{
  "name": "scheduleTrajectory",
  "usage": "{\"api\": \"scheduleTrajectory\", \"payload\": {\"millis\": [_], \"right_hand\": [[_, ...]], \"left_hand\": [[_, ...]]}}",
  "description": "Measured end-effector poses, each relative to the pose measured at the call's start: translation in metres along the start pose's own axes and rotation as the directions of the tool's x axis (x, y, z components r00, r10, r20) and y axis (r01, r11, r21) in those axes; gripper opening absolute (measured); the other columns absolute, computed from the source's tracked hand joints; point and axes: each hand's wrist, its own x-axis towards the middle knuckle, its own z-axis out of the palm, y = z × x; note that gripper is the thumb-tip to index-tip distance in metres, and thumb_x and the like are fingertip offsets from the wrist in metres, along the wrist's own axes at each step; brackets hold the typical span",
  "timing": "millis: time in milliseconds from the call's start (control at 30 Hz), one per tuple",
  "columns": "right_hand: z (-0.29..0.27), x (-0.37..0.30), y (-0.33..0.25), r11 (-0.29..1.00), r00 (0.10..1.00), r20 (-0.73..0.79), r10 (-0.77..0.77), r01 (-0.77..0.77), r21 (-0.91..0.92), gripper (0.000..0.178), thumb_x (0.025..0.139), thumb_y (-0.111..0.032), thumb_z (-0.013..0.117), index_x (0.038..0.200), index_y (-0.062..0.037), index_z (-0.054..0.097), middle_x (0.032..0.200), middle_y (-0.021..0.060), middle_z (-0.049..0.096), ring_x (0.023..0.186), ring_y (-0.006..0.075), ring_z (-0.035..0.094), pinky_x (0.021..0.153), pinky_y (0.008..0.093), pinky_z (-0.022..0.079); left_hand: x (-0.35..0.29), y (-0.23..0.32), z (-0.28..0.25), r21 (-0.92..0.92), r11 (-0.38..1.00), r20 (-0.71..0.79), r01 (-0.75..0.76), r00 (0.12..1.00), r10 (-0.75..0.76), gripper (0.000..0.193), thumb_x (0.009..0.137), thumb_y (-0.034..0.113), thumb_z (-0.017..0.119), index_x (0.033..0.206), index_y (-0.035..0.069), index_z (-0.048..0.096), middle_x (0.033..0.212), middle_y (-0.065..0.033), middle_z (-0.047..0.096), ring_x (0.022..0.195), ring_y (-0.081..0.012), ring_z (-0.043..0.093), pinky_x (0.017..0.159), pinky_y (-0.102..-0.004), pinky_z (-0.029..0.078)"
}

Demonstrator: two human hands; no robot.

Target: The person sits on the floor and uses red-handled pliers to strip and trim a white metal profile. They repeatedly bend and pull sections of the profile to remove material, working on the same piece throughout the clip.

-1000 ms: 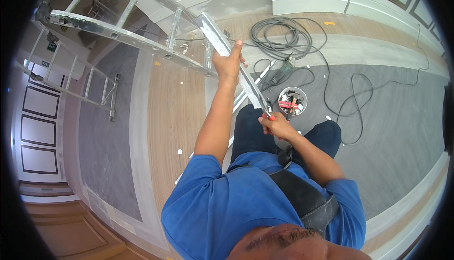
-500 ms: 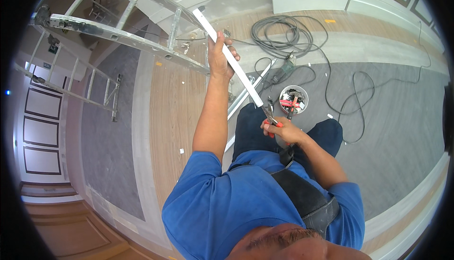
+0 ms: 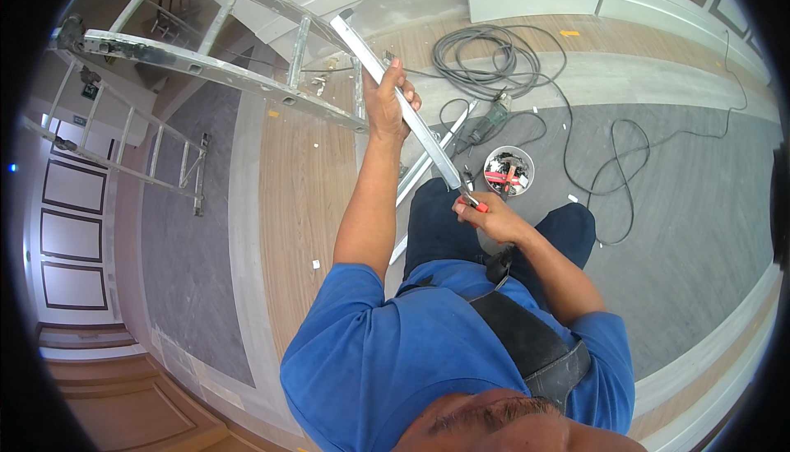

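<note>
My left hand (image 3: 388, 105) is closed around the upper half of a long, straight metal channel (image 3: 431, 144), pale and hollow-looking, which slants from upper left down to my lap. In my right hand (image 3: 496, 218) are red-handled pliers (image 3: 480, 205); their jaws meet the channel's lower end, though my fingers hide part of the tool. Behind that end stands a round white tub (image 3: 491, 163) holding dark debris, white scraps and red-handled tools. Another long pale strip (image 3: 411, 179) lies on the floor beneath the channel.
Aluminium ladders (image 3: 194, 66) stand at the upper left, close to the channel's top end. Beyond my knees a green power tool (image 3: 491, 120) rests beside a coiled grey cable (image 3: 527, 82), whose lead trails right across the floor. White scraps (image 3: 316, 264) are scattered about.
The channel has rolled in my grip, so a ridged, metallic side now shows instead of a smooth white face. The pliers have shifted slightly, and my right hand covers more of them.
</note>
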Motion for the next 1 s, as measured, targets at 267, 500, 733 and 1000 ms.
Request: {"api": "scheduleTrajectory", "payload": {"millis": [267,500,733,1000], "right_hand": [[0.004,-0.001,0.001,0.992,0.993,0.097,0.067,-0.076,0.096,0.033,0.102,-0.035,0.060,0.088,-0.0048,0.063,0.075,0.0012,0.062,0.067,0.0101,0.054,0.063,0.0294,0.043],[0.012,0.001,0.005,0.971,0.986,0.163,0.031,-0.068,0.227,0.033,0.102,-0.032,0.060,0.088,-0.0032,0.062,0.076,0.0039,0.062,0.070,0.0142,0.060,0.065,0.0304,0.047],[0.021,-0.002,0.003,0.956,0.987,0.160,0.026,-0.072,0.285,0.038,0.104,-0.032,0.057,0.077,-0.0049,0.058,0.067,0.0031,0.058,0.060,0.0124,0.055,0.060,0.0293,0.044],[0.026,-0.007,-0.007,0.936,0.976,0.140,0.164,-0.199,0.290,0.040,0.102,-0.033,0.061,0.074,-0.0046,0.055,0.065,0.0045,0.055,0.057,0.0163,0.058,0.054,0.0314,0.046]], "left_hand": [[-0.005,0.006,0.001,-0.014,1.000,0.050,0.000,0.999,0.000,0.017,0.095,0.016,0.062,0.106,0.009,0.050,0.082,-0.0021,0.047,0.059,-0.0119,0.050,0.044,-0.0288,0.043],[0.001,0.005,-0.006,-0.092,0.994,0.069,0.058,0.996,-0.052,0.013,0.093,0.016,0.061,0.097,0.009,0.051,0.081,-0.0012,0.048,0.059,-0.0117,0.050,0.046,-0.0285,0.042],[0.004,0.000,-0.014,-0.150,0.984,0.119,0.092,0.990,-0.075,0.013,0.093,0.017,0.062,0.094,0.010,0.051,0.080,-0.0008,0.049,0.059,-0.0120,0.051,0.046,-0.0288,0.042],[0.001,0.005,-0.011,-0.136,0.989,0.150,0.059,0.988,-0.038,0.015,0.094,0.012,0.062,0.102,0.010,0.049,0.080,-0.0019,0.049,0.059,-0.0132,0.051,0.044,-0.0293,0.042]]}}
